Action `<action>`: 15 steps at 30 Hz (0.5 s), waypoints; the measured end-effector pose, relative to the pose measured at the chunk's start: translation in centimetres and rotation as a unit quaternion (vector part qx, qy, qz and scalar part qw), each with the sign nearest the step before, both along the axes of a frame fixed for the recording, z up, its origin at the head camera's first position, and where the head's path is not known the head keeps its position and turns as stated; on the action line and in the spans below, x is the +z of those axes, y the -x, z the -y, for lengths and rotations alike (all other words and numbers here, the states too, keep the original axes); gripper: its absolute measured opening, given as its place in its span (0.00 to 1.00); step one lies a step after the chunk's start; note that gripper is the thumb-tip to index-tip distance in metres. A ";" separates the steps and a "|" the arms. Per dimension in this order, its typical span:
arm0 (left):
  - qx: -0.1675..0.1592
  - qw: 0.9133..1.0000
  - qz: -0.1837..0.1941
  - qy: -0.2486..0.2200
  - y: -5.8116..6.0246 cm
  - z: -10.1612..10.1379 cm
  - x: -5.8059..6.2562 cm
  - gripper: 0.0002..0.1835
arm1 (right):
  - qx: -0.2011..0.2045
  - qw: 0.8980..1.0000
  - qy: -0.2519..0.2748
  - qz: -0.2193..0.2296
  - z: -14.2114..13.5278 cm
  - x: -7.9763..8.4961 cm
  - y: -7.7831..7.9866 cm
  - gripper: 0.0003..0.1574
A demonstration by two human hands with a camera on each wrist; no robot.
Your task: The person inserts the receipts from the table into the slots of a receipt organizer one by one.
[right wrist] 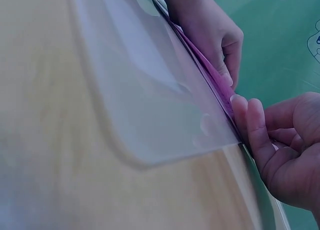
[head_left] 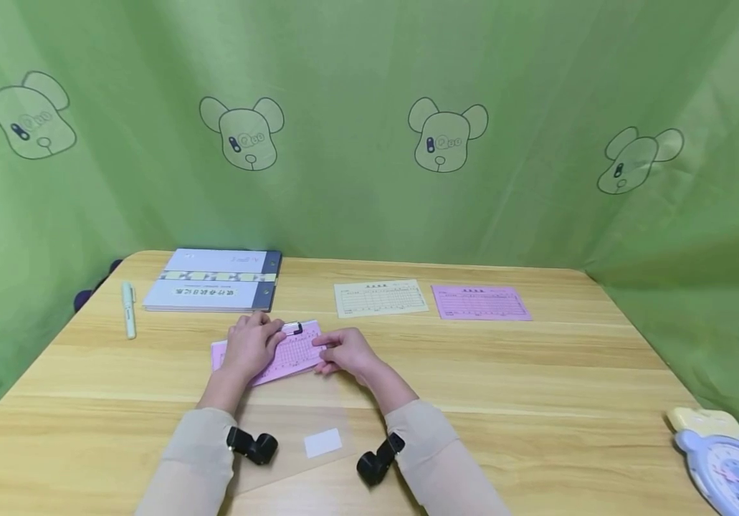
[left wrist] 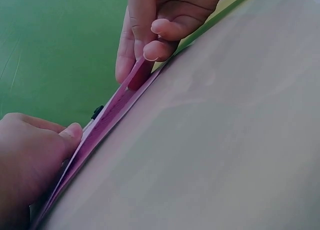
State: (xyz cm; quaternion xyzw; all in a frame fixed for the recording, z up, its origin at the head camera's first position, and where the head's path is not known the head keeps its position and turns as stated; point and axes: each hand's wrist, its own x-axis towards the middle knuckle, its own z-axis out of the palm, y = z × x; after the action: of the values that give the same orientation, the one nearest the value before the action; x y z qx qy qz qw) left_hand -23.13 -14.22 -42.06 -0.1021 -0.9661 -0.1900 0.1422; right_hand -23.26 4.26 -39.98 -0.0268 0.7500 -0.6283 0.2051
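Note:
A clear clipboard [head_left: 292, 423] lies on the wooden table, with a white label on its near part. Pink printed forms [head_left: 298, 350] lie across its far end, beneath a metal clip [head_left: 293, 328] with a black corner. My left hand [head_left: 249, 347] lies over the forms' left part, with bent fingers and thumb gripping at the clip. At the right edge, my right hand [head_left: 346, 352] pinches the pink forms between thumb and fingers. A narrow gap shows between the forms and the board [left wrist: 225, 130] in the left wrist view. The left hand partly hides the clip.
A bank journal book [head_left: 214, 290] lies at the back left, beside a pale green marker [head_left: 128, 309]. Behind the hands are a cream form [head_left: 380, 298] and a pink form [head_left: 481, 302]. A blue toy clock [head_left: 733, 469] is at the right edge. Green curtain surrounds the table.

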 end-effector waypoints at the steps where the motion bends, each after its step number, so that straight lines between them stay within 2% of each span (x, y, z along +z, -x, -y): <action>1: 0.000 1.000 0.000 0.000 0.0 0.0 0.0 0.16 | -0.001 1.000 -0.002 0.000 0.0 0.0 0.0 0.17; 15: -0.001 1.000 0.002 -0.007 0.0 0.1 0.0 0.17 | 0.001 1.000 0.002 -0.003 0.1 -0.2 0.2 0.18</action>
State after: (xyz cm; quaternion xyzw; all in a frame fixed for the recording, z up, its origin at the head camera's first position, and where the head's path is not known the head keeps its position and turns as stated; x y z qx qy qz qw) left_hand -23.08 -14.33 -42.04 -0.1018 -0.9648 -0.1975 0.1405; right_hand -23.41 4.12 -40.17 -0.0301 0.7494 -0.6293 0.2034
